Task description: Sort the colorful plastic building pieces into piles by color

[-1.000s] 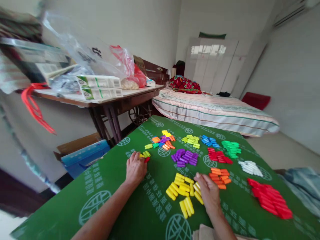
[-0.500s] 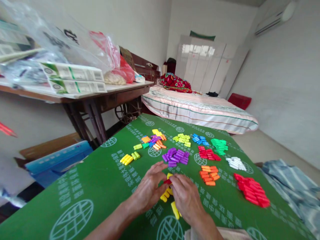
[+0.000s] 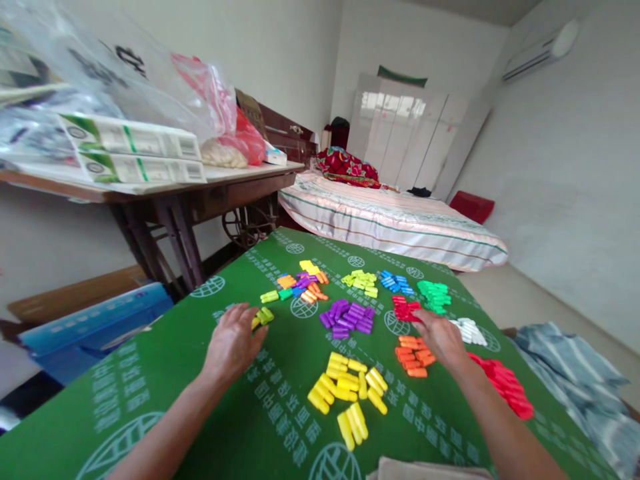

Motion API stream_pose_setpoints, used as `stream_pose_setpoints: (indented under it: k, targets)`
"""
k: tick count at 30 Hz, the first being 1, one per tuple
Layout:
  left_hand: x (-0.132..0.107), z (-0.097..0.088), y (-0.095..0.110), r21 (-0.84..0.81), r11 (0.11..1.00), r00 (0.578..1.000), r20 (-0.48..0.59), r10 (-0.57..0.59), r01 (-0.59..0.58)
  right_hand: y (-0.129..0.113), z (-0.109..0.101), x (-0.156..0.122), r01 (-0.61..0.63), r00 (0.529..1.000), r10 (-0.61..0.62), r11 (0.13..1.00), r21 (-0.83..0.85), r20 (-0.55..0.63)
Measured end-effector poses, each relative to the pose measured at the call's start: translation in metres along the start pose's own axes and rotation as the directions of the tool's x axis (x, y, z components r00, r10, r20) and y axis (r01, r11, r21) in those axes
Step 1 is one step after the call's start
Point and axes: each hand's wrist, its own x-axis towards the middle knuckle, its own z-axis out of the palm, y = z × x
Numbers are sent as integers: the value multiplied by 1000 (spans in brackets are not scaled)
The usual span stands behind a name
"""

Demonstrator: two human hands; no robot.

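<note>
My left hand [image 3: 233, 340] is at the left side of the green table, its fingers curled over the yellow plastic tubes [image 3: 255, 323] and mostly hiding them. Two lime tubes [image 3: 265, 315] lie right beside its fingertips. On the right, my right hand [image 3: 440, 337] has its fingertips pinched at the near edge of the red tube pile [image 3: 404, 308]; a red tube shows at the tips. Between my forearms lies a loose group of yellow tubes [image 3: 343, 383], with several more [image 3: 353, 425] closer to me.
Purple tubes [image 3: 347, 318] lie mid-table, orange ones [image 3: 415, 355] beside my right hand. Lime [image 3: 360, 281], blue [image 3: 396, 282], green [image 3: 434, 296], white [image 3: 470, 331] and larger red [image 3: 505, 383] piles stand further off. A mixed-colour cluster [image 3: 303, 283] is behind my left hand.
My hands have parted from the yellow group in the middle, uncovering it. The left went left to the yellow tubes there; the right went right and forward to the red pile.
</note>
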Motion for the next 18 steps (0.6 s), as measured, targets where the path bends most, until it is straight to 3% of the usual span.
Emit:
stream_pose_setpoints:
  k: [2,5,12,18]
  targets:
    - [-1,7,-21,79,995,998,-10,-68,69,19,1,14,9,994,3,994,-113,106]
    - [-7,13,-35,117,987,993,9,-116,114,32,3,28,66,982,-35,983,-169,184]
    - [-9,17,-36,113,984,988,55,-141,135,37,9,47,130,968,-85,975,-179,236]
    - [-13,12,-28,89,987,987,84,-138,130,38,19,34,-21,987,44,988,-151,152]
